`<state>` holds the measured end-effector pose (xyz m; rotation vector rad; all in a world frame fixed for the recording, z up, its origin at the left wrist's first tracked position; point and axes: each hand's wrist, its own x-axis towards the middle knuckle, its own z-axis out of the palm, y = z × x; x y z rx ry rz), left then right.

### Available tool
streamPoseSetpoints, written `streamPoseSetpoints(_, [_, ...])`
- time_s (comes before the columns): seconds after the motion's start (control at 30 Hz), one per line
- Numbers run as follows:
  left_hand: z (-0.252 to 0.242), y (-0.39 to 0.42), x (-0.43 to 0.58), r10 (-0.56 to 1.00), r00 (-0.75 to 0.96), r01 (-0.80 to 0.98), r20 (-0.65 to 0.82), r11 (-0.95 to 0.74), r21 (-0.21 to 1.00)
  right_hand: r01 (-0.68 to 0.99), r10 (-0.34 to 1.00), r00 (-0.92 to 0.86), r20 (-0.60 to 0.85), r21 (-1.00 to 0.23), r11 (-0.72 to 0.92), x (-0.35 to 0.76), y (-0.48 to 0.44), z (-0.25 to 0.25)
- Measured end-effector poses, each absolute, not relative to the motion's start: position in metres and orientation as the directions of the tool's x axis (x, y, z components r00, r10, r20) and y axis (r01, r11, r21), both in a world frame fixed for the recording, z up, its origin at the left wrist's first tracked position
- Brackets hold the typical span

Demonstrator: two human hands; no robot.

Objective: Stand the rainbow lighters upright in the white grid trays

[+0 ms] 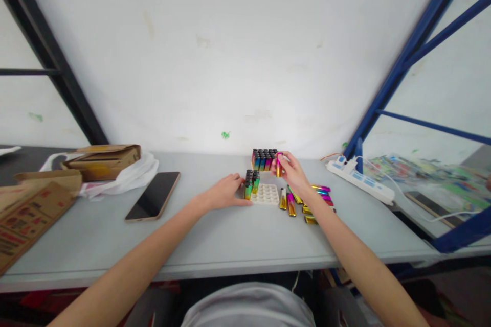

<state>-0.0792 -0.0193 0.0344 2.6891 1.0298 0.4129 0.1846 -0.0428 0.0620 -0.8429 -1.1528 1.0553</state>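
Observation:
My right hand (292, 169) is closed on a shiny pink and gold lighter (279, 166), held upright above the table. At the left side of a white tray with round holes (270, 195) lies my left hand (224, 191). Its thumb stretches along the tray's near corner and its fingers are apart, touching or close beside the standing lighters. Several green-gold lighters with black tops (248, 185) stand in the tray's left part. Behind the tray is a block of upright multicoloured lighters (262, 160). Loose metallic lighters (291, 205) lie to the right, partly hidden by my right forearm.
A smartphone (153, 196) lies on the grey table (230, 240) to the left. Beyond it are cardboard boxes (38, 209) and a white plastic bag (132, 181). A white power strip (360, 181) with plugs and cables sits at the right, beside a blue metal frame (406, 61).

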Motion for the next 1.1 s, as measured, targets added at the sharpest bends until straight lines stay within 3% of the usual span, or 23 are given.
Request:
streamPoseSetpoints(0.13, [0.033, -0.019, -0.079, 0.674, 0.716, 0.603, 0.181, -0.728, 0.326, -0.141, 0.952, 0.012, 0.306, -0.942, 0.305, 0.175, -0.050, 0.058])
streamPoseSetpoints(0.3, [0.033, -0.019, -0.080, 0.680, 0.708, 0.605, 0.188, -0.722, 0.335, -0.091, 0.983, 0.009, 0.181, -0.979, 0.181, 0.166, -0.056, 0.051])
streamPoseSetpoints(0.57, [0.039, -0.023, -0.080, 0.684, 0.713, 0.615, 0.156, -0.716, 0.329, -0.013, 0.991, 0.113, 0.065, -0.998, 0.067, 0.149, -0.064, 0.044])
streamPoseSetpoints(1.1, [0.040, -0.023, -0.079, 0.682, 0.713, 0.612, 0.162, -0.718, 0.333, 0.038, 0.993, 0.095, 0.076, -0.997, 0.073, 0.144, -0.065, 0.039])
